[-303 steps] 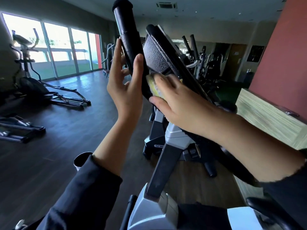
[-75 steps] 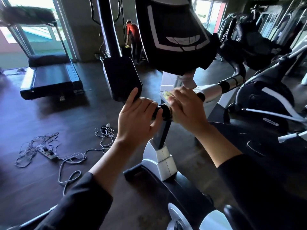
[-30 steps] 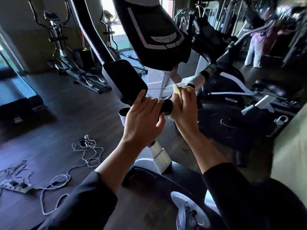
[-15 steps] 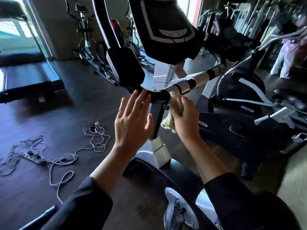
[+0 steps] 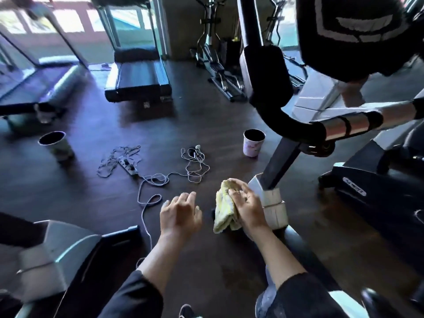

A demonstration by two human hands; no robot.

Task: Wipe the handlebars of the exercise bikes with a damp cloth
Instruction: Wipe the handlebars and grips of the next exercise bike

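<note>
up past the right hand (image 5: 249, 206), the bike's black screen (image 5: 351, 31) is cut off by the top edge. the whole view is blurry. the right hand squeezes a soft, bunched yellow cloth (image 5: 223, 208), well below the black handlebar (image 5: 286, 120). beside it, the left hand (image 5: 180, 214) hangs empty, fingers loosely spread.
</note>
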